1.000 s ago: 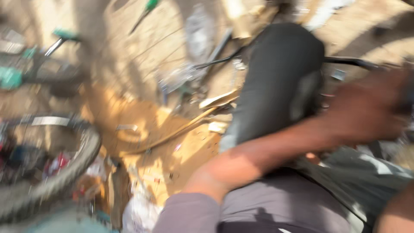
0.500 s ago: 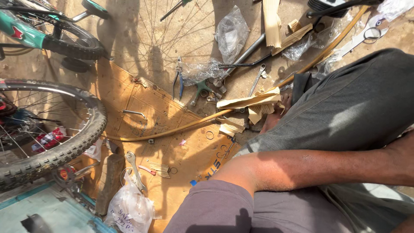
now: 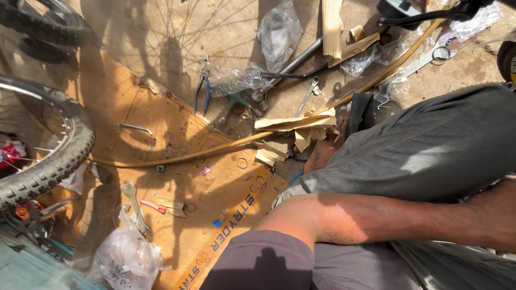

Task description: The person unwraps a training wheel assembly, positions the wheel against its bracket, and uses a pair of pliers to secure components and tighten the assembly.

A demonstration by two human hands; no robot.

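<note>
Head view: camera has swung down onto the cardboard sheet [image 3: 177, 134]; forearm [image 3: 376, 217] crosses beside it, spanner [image 3: 134, 207] lies on it. Both hands out of frame, fingers' state unknowable.

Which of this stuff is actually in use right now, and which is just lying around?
In use: nothing shown; both hands out of frame, only a forearm crosses.
Lying about: pliers, spanner, yellow hose, plastic bag, wood scraps, tyred wheel.

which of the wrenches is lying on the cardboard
The silver wrench at lower left, beside the plastic bag, lies on the cardboard. The small wrench and the ring wrench lie on bare dirt.
</note>
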